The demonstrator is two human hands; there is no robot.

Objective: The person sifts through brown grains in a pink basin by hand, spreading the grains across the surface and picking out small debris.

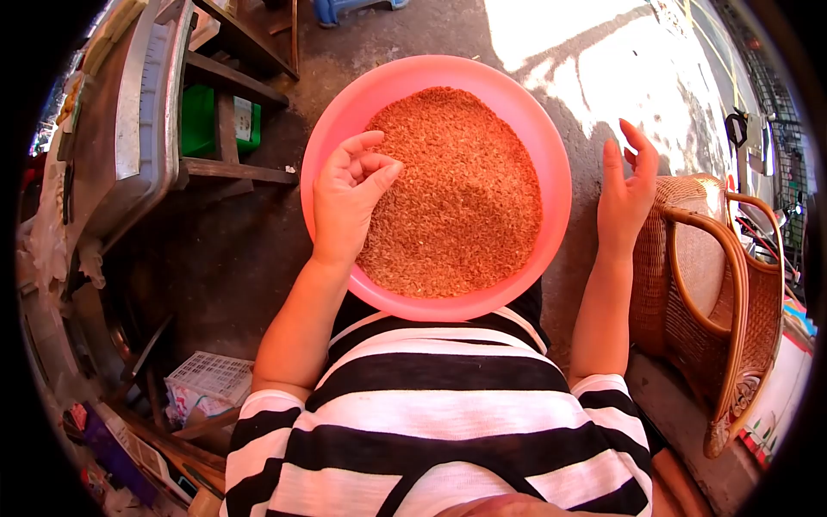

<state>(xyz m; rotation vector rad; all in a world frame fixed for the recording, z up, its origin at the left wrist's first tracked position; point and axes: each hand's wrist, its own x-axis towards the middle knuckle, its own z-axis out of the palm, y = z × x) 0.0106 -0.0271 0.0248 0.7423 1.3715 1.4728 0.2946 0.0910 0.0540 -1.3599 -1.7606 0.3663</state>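
Observation:
A pink plastic basin [551,181] rests on my lap, holding a wide, uneven layer of reddish-brown grain [452,198]. Over the basin's left side is my left hand [351,185], its fingers curled and the thumb drawn in against them. Whatever may be between those fingertips is too small to make out. My right hand [629,185] is raised in the air to the right of the basin, apart from it. Its thumb and fingers are spread, and nothing shows in them.
At right stands a woven wicker chair [702,276] with curved arms, close to my right forearm. Wooden framing [237,168] with a green container [200,119] is at left. A white slatted basket [211,377] sits low left; a blue stool [345,9] is ahead.

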